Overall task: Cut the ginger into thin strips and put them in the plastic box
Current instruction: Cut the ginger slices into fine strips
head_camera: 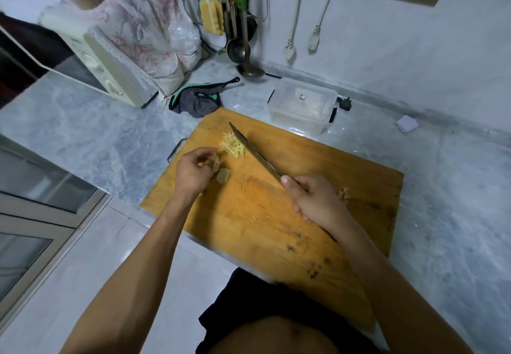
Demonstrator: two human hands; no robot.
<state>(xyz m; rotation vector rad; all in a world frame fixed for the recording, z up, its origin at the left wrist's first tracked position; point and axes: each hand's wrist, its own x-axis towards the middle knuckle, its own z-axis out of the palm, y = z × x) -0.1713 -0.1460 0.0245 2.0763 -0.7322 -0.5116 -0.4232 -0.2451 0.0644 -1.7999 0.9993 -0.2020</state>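
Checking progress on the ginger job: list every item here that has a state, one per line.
Left hand: holding uncut ginger pieces.
Right hand: gripping knife, blade lying beside the strips.
Ginger strips: piled on cutting board, not boxed.
Plastic box: lid on, beyond the board.

Dim, cool, even light; soft shadows; wide-angle bending at edges; slight blur at corners.

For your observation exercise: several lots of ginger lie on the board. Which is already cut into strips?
The pale yellow strip pile beside the knife blade; the others are whole brownish chunks.
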